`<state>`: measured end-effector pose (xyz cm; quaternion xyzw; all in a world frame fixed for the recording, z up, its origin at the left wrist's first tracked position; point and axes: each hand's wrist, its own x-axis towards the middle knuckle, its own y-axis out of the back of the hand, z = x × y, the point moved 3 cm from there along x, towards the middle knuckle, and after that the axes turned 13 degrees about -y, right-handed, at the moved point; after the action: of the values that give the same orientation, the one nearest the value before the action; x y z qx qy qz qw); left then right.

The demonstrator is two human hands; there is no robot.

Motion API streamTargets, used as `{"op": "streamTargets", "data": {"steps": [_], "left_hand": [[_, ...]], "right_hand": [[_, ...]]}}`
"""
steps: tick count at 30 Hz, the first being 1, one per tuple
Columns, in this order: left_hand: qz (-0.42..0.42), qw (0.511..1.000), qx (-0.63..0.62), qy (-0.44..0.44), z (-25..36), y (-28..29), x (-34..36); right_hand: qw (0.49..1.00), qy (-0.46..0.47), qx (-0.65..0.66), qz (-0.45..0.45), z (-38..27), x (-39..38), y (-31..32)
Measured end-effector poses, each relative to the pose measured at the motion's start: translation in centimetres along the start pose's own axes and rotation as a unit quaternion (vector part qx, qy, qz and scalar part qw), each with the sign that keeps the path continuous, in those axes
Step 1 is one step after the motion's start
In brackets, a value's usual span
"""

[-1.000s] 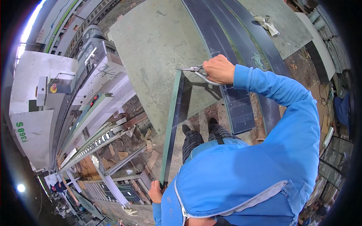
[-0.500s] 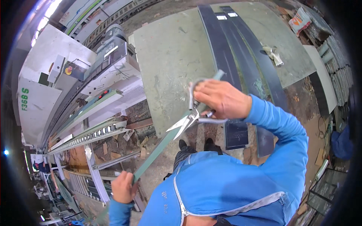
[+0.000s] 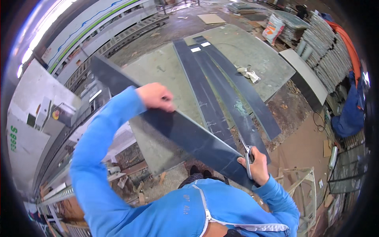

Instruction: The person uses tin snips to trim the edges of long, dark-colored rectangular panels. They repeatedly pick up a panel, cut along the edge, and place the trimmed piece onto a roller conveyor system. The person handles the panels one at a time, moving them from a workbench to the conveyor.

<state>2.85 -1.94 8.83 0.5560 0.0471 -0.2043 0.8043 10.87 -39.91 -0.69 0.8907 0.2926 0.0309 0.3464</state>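
A long dark board (image 3: 189,136) slants in front of my body, from the upper left down to the lower right. My left hand (image 3: 156,96) is closed on its upper edge, fingers curled and partly hidden. Near the board's lower right end, my right hand (image 3: 256,168) is wrapped round the handles of a pair of scissors (image 3: 248,158), its thumb at the board's edge. The scissors' blades point away from me. Beyond the held board, several similar dark boards (image 3: 221,85) lie side by side on a large greenish-grey panel (image 3: 156,63).
White cloth gloves (image 3: 249,74) rest on the panel's right part. A grey machine (image 3: 57,118) with a red button stands at the left. Stacked wrapped bundles (image 3: 325,49), a printed sack (image 3: 273,28) and a blue cloth (image 3: 349,114) are at the right. A pale frame (image 3: 306,185) stands low right.
The green strip that both hands were working on, with the scissors at it, is out of sight. My hands are now at a dark board, the scissors still in my right hand. The view has shifted.
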Motion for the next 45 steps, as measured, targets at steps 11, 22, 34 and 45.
{"op": "streamTargets", "data": {"steps": [11,22,34,45], "left_hand": [[0.214,0.960,0.174,-0.056,-13.3,-3.1,24.8],[0.421,0.886,0.156,-0.117,-18.9,-9.5,24.7],[0.098,0.692,-0.692,0.180,12.0,-18.8,24.0],[0.460,0.340,-0.806,0.156,9.3,-21.4,31.7]], "right_hand": [[0.962,-0.203,0.128,0.129,4.1,6.1,-7.8],[0.924,-0.156,-0.243,0.250,5.4,7.0,-1.2],[0.913,-0.248,0.307,-0.101,22.4,9.1,0.6],[0.946,-0.201,0.252,-0.017,21.1,-0.6,14.1]]}}
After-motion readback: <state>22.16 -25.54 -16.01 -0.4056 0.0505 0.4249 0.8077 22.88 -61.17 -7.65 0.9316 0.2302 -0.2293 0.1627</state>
